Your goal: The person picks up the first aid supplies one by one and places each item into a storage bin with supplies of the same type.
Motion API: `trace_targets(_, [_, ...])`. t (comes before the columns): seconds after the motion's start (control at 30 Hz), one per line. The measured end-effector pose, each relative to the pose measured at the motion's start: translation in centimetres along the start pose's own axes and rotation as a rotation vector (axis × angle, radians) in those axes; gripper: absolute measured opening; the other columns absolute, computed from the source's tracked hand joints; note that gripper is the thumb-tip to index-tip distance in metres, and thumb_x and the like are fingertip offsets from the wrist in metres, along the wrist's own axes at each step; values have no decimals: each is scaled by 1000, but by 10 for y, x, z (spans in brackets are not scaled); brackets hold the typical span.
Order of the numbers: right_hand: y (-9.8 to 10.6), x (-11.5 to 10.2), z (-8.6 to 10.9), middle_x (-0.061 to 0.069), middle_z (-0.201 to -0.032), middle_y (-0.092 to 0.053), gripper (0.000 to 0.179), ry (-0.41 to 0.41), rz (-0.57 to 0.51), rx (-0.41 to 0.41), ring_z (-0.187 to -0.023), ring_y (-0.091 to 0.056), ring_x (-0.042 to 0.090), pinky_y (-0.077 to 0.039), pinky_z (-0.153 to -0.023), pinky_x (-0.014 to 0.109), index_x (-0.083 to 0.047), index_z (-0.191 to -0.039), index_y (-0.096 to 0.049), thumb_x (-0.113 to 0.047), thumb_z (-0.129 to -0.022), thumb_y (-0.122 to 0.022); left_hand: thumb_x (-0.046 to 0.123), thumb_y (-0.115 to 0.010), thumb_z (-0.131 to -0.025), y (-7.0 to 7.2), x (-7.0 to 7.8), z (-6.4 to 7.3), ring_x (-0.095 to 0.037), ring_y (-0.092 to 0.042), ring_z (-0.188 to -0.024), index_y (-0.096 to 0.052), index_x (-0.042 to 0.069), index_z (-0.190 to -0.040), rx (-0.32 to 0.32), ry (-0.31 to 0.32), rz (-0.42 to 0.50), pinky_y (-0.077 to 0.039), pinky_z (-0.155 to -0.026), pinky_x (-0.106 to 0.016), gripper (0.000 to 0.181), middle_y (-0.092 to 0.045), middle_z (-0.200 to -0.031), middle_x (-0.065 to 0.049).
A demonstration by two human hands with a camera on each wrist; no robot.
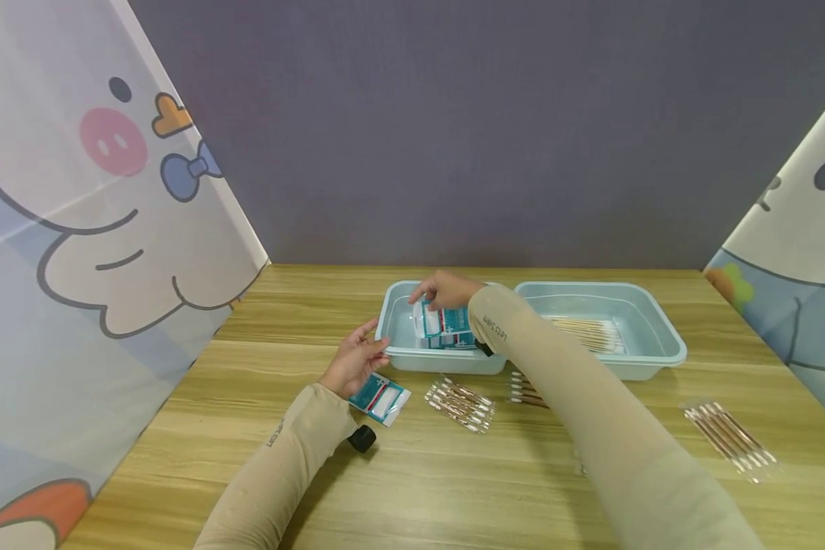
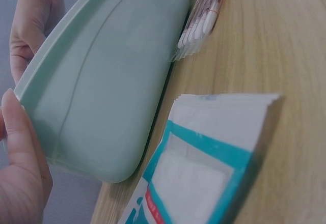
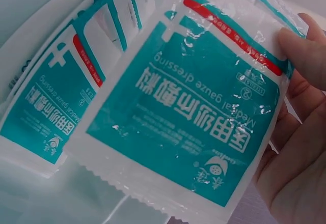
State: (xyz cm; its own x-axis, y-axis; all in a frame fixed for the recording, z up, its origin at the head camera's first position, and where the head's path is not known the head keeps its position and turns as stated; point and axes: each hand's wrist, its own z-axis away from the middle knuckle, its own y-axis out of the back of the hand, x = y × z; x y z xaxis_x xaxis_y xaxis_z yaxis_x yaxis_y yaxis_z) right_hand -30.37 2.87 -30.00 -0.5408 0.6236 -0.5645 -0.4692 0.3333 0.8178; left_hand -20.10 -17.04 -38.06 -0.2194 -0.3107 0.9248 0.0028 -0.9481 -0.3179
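In the head view, my right hand (image 1: 448,290) is over the left pale-blue plastic bin (image 1: 447,362). It pinches a teal-and-white gauze dressing packet (image 3: 178,102) at one edge, thumb on its printed face. Similar gauze packets (image 3: 43,107) lie below it in that bin. My left hand (image 1: 354,363) holds the same bin at its front left corner, with its thumb (image 2: 20,137) against the rim. Under the left wrist, another gauze packet or stack (image 1: 381,399) rests on the table, close to the bin's front.
A second pale-blue bin (image 1: 660,357) on the right contains loose cotton swabs (image 1: 591,334). Bagged swabs (image 1: 461,402) lie before the left bin, more swabs (image 1: 525,389) beside my right sleeve, and another bag (image 1: 729,439) at the right. A grey wall (image 1: 495,137) stands behind the wooden table (image 1: 302,305).
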Motion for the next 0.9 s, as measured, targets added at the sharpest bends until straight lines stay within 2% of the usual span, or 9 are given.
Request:
trace_targets(0.2, [2, 6, 4, 17, -109, -68, 32, 33, 21, -12, -99, -63, 25, -53, -91, 34, -2, -118, -68, 9, -88, -61, -6, -49, -96, -4, -1, -1, -7, -56, -57, -26, 3, -150, -7, 11, -4, -53, -55, -13, 59, -49, -86, -6])
trace_targets(0.33, [3, 6, 5, 17, -106, -68, 30, 46, 17, -5, -98, -64, 24, -52, -92, 34, -1, -116, -68, 9, -88, -61, -6, -49, -97, -3, -1, -1, -7, -56, -57, -25, 4, -150, -1, 10, -7, -53, -55, -13, 60, -49, -84, -6])
trace_targets(0.53, [4, -1, 9, 10, -94, -69, 28, 47, 33, 40, -87, -62, 18, -54, -81, 30, -5, -115, -70, -1, -87, -68, -5, -49, -97, 0, 3, -1, -7, -55, -58, -22, 4, -152, -5, 9, -25, -53, -56, -13, 62, -47, -85, -5])
trace_targets(0.67, [-2, -14, 13, 3, -88, -68, 29, 55, 46, 62, -79, -60, 15, -53, -71, 27, -8, -114, -70, -6, -86, -71, -5, -49, -96, 4, 4, 2, -6, -56, -59, -19, 5, -152, -15, 16, -18, -53, -57, -12, 64, -46, -86, -4])
trace_targets(0.77, [-8, -28, 19, 2, -88, -65, 29, 68, 24, 24, -78, -59, 14, -53, -69, 25, -8, -117, -69, -7, -87, -70, -5, -48, -97, 7, 4, 4, -6, -56, -59, -18, 4, -152, -24, 19, -16, -53, -57, -12, 64, -48, -86, -5])
trace_targets(0.9, [-17, -50, 28, -1, -86, -63, 28, 134, 15, -39, -77, -58, 13, -52, -67, 23, -8, -118, -67, -7, -89, -68, -5, -47, -97, 12, 4, 6, -6, -56, -58, -17, 4, -152, -19, 13, 1, -52, -56, -12, 64, -47, -84, -4])
